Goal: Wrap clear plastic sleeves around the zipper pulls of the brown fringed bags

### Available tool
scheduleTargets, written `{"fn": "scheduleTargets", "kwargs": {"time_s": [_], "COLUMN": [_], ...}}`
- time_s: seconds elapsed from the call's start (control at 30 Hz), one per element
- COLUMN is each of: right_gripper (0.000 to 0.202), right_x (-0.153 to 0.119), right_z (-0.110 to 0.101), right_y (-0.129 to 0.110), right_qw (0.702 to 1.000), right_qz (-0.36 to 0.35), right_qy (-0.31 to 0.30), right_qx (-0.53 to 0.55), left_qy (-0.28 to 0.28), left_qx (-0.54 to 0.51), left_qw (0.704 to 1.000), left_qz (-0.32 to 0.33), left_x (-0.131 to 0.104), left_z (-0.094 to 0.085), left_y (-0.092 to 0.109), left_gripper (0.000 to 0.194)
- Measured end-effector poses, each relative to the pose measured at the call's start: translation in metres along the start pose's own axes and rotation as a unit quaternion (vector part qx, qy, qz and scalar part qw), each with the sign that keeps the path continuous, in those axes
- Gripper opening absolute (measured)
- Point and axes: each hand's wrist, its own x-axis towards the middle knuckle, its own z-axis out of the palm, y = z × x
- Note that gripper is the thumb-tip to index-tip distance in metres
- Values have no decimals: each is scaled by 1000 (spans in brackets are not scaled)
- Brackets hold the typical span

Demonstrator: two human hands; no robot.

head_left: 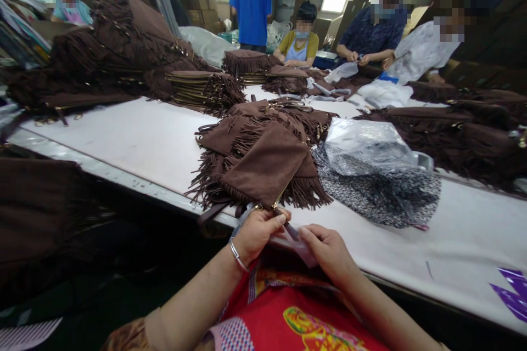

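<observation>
A brown suede-like pouch (265, 170) with a gold zip lies on a heap of fringed pouches (214, 140), one corner towards me at the table's front edge. Its dark wrist strap (291, 231) hangs from gold hardware at that corner. My left hand (260, 231) is closed on the strap close to the hardware, thumb on top. Further along, my right hand (329, 252) pinches the strap's lower end between thumb and fingers. A thin translucent strip (305, 255) hangs below the strap by my right fingers; whether they grip it too is unclear.
Right of the heap, clear plastic bags (366, 145) rest on a black-and-white woven cloth (382, 192). Stacked pouches (191, 88) stand behind on the white table (123, 131), with a tall pile (111, 49) at left. Several people work across the table.
</observation>
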Motion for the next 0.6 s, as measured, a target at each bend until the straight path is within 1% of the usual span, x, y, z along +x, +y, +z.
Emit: {"fn": "scheduleTargets", "kwargs": {"time_s": [0.07,0.2,0.3,0.4,0.47,0.53,0.6], "right_gripper": [41,43,44,45,45,44,43], "right_x": [3,6,9,12,13,13,12], "right_z": [1,9,18,22,22,20,20], "right_y": [-3,-13,-21,-24,-21,-16,-12], "right_qw": [1000,993,988,984,982,979,977], "right_qz": [0,26,51,63,70,73,70], "right_qy": [-24,-66,-87,-99,-91,-84,-84], "right_qx": [14,89,116,133,151,170,185], "left_qy": [-8,-22,-14,-5,-6,-3,15], "left_qx": [-19,-31,-31,-52,-83,-135,-198], "left_qw": [1000,998,997,997,995,990,979], "left_qz": [-18,-59,-64,-63,-55,-45,-45], "left_x": [-2,-5,-6,-9,-14,-20,-24], "left_z": [0,1,0,-1,-1,-1,0], "left_y": [2,4,3,5,6,7,5], "left_gripper": [32,32,30,31,33,31,32]}}
